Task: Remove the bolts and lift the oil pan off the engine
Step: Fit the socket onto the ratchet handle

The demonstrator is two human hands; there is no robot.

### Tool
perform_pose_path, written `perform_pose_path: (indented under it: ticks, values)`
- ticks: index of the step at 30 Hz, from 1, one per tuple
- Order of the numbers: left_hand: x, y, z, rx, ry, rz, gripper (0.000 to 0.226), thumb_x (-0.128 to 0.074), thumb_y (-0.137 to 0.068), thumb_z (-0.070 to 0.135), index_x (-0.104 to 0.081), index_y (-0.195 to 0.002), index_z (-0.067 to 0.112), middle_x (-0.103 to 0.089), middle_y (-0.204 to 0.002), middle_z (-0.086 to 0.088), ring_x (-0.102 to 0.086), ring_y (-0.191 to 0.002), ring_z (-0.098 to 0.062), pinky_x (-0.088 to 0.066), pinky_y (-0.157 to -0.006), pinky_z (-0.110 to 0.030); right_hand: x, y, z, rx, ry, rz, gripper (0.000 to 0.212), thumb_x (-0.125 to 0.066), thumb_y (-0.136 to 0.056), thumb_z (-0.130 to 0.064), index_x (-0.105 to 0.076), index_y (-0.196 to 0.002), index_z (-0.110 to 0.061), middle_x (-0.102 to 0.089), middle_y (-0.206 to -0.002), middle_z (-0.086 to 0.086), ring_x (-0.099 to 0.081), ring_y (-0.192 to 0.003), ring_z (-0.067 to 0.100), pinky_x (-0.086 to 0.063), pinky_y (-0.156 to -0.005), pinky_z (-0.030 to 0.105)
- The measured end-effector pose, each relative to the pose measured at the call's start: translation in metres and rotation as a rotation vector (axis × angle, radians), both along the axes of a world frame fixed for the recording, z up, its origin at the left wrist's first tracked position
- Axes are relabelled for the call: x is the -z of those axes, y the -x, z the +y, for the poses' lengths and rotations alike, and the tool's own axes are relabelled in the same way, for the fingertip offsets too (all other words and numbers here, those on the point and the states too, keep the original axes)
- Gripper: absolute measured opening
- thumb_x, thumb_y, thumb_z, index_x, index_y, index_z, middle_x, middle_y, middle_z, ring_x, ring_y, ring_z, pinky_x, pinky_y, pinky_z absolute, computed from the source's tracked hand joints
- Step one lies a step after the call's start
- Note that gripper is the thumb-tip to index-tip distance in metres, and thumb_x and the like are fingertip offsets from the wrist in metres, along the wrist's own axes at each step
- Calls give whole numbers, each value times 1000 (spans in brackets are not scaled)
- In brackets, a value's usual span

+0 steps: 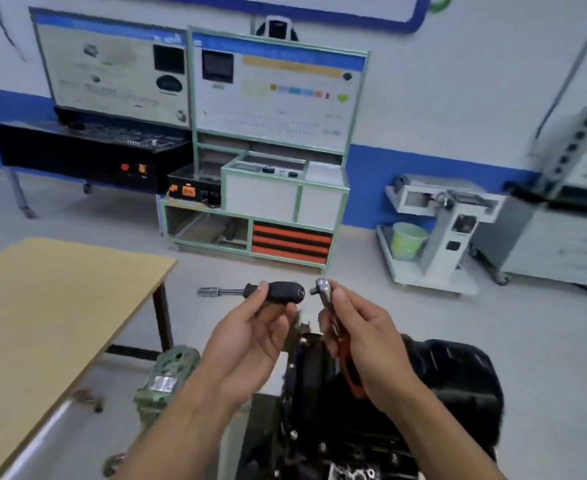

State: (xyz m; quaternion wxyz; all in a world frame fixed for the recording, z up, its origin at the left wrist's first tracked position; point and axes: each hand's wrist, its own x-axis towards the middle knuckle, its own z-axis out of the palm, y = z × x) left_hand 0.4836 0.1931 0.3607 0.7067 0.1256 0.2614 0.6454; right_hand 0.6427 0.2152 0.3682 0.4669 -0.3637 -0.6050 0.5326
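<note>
My left hand holds a black-handled nut driver level, its steel socket tip pointing left. My right hand grips a ratchet wrench with a chrome head and an orange-and-black handle running down past my palm. The ratchet's drive faces the butt end of the driver handle, a small gap apart. Below both hands sits the black oil pan on the engine, with bolts visible along its flange.
A tan wooden table stands to the left. A green metal part lies on the floor beside the engine. Training panels on a green frame line the far wall, with a white cart and green bucket at right.
</note>
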Motion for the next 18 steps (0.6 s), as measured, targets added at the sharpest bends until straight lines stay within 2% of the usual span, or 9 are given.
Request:
perform_pose_path:
  ticks: [2, 6, 12, 15, 17, 18]
  values:
    - [0, -45, 4, 27, -3, -28, 31, -63, -84, 26, -81, -84, 0, -76, -84, -11, -71, -61, -13, -56, -51, -15, -4, -41, -3, 9, 59, 99, 32, -58, -85, -51, -77, -104, -33, -55, -66, 2, -46, -52, 12, -37, -47, 21]
    - [-2, -106, 8, 46, -15, -56, 30, -66, -82, 25, -81, -84, 0, -77, -84, -11, -73, -64, -13, -57, -52, -16, -7, -101, -7, -15, 148, 240, 31, -67, -82, -41, -77, -106, -27, -62, -71, 5, -59, -61, 17, -48, -58, 26]
    - [-10, -145, 1, 63, -37, 25, 30, -64, -86, 26, -82, -89, 2, -77, -90, -10, -73, -70, -13, -58, -57, -18, -12, -133, -14, 43, 192, 284, 31, -69, -78, -40, -80, -103, -25, -64, -69, 8, -52, -53, 15, -45, -50, 23]
    - [-8, -148, -5, 50, -48, 9, 32, -65, -86, 25, -79, -103, 1, -77, -99, -11, -74, -74, -14, -60, -60, -19, -14, -133, -22, 53, 254, 327, 35, -71, -73, -40, -80, -101, -20, -64, -70, 9, -51, -52, 15, -43, -49, 23]
    - [-6, -148, -10, 31, -78, -4, 37, -64, -87, 25, -72, -115, 2, -76, -107, -12, -74, -77, -14, -60, -63, -20, -15, -132, -26, 56, 293, 342, 30, -71, -74, -39, -80, -95, -20, -63, -70, 8, -51, -53, 15, -42, -50, 24]
    - [-6, -147, -12, 19, -97, 1, 35, -64, -87, 25, -71, -115, 5, -76, -111, -12, -75, -80, -14, -60, -64, -21, -16, -130, -27, 54, 319, 345, 24, -71, -76, -38, -80, -90, -21, -63, -69, 7, -50, -53, 15, -42, -51, 25]
